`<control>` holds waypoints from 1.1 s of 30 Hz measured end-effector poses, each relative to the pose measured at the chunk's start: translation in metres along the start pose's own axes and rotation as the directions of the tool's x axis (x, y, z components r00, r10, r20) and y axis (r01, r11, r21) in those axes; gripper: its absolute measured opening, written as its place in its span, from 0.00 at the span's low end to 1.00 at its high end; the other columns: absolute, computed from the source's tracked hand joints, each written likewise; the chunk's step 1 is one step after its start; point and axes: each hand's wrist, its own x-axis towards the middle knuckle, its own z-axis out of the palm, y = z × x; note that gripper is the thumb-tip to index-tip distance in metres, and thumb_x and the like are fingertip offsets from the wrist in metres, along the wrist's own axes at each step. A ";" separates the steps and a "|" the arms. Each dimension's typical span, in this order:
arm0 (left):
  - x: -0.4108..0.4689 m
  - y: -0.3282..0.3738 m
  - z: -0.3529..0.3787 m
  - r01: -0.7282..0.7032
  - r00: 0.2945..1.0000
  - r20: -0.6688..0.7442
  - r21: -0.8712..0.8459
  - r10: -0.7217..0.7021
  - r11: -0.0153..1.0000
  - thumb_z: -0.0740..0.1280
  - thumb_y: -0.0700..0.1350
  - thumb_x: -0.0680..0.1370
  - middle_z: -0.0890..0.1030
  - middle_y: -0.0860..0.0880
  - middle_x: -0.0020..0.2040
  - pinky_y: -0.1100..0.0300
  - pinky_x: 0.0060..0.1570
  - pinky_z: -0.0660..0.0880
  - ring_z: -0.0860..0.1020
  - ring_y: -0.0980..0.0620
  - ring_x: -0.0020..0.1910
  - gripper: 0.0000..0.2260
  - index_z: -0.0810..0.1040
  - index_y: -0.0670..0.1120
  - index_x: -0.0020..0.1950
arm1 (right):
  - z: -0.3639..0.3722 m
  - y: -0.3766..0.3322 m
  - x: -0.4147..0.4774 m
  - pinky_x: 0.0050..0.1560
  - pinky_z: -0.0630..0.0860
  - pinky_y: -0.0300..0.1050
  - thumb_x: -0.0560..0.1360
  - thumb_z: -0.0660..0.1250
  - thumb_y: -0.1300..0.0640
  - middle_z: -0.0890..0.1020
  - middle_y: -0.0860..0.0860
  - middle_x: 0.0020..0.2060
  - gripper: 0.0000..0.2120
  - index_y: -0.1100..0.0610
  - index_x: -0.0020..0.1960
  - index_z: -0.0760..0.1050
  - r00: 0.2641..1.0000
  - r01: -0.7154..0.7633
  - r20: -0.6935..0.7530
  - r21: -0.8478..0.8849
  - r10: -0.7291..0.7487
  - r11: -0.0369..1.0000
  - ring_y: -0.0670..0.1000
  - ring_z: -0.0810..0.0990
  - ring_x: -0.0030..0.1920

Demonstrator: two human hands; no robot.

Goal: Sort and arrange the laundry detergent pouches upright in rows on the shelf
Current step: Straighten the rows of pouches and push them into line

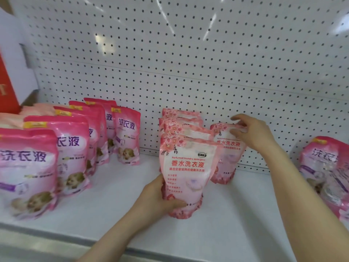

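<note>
While the left grip (158,197), a bare hand, wraps round the lower left side of the front floral pouch (184,173) with the thumb across its face near the base, that pouch stands upright on the white shelf (113,195) at the head of a row. Behind it three more floral pouches (181,127) stand upright one after another, running back toward the pegboard panel (188,53). Just beside this row on the right, the second floral pouch (225,157) stands upright close to the panel. The right grip (253,132) pinches its top edge, fingers curled over the back and thumb on the front. Left of the floral row, well apart, darker pink pouches (73,148) with purple lettering stand upright in rows, the nearest ones blurred. At the right edge another dark pink pouch (324,167) stands tilted, partly cut off by the frame. A red box (7,78) sits at the far left.
</note>
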 end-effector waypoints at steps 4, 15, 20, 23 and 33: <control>-0.002 0.001 -0.022 -0.106 0.994 -0.014 0.123 0.109 0.987 0.78 0.48 0.66 0.79 0.63 0.53 0.69 0.51 0.76 0.77 0.67 0.51 0.28 0.69 0.62 0.60 | -0.019 -0.051 -0.021 0.63 0.74 0.53 0.77 0.69 0.51 0.82 0.50 0.58 0.19 0.48 0.67 0.74 0.977 0.154 -0.146 -0.013 -0.154 0.988 0.52 0.80 0.59; -0.067 0.022 -0.196 -0.333 0.522 -0.237 0.828 0.819 0.452 0.69 0.37 0.75 0.79 0.43 0.57 0.61 0.65 0.65 0.75 0.44 0.59 0.12 0.80 0.41 0.59 | 0.108 -0.271 -0.006 0.57 0.76 0.52 0.77 0.66 0.59 0.80 0.54 0.60 0.20 0.52 0.69 0.73 0.936 0.351 0.026 -0.108 -0.351 0.930 0.58 0.78 0.61; -0.084 0.006 -0.280 -0.175 0.568 -0.389 0.804 0.725 0.568 0.73 0.44 0.74 0.72 0.42 0.65 0.59 0.71 0.59 0.68 0.44 0.67 0.24 0.72 0.41 0.68 | 0.165 -0.287 0.056 0.46 0.76 0.48 0.76 0.64 0.63 0.83 0.55 0.51 0.13 0.54 0.58 0.80 0.979 0.188 0.128 -0.258 -0.159 0.948 0.58 0.81 0.51; -0.090 -0.015 -0.300 -0.155 0.716 -0.547 0.482 0.434 0.862 0.74 0.50 0.66 0.69 0.56 0.65 0.71 0.65 0.63 0.69 0.61 0.65 0.36 0.64 0.50 0.72 | 0.171 -0.279 0.081 0.45 0.77 0.47 0.73 0.62 0.67 0.84 0.53 0.46 0.17 0.50 0.50 0.83 0.990 0.130 0.097 -0.285 -0.106 0.950 0.57 0.82 0.46; -0.080 -0.051 -0.301 -0.064 0.906 -0.422 -0.058 0.034 0.996 0.70 0.42 0.73 0.85 0.58 0.37 0.69 0.32 0.76 0.83 0.58 0.38 0.02 0.81 0.44 0.42 | 0.171 -0.281 0.046 0.56 0.78 0.54 0.76 0.62 0.63 0.83 0.56 0.57 0.20 0.52 0.66 0.75 0.971 0.167 -0.153 -0.106 -0.182 0.980 0.58 0.81 0.56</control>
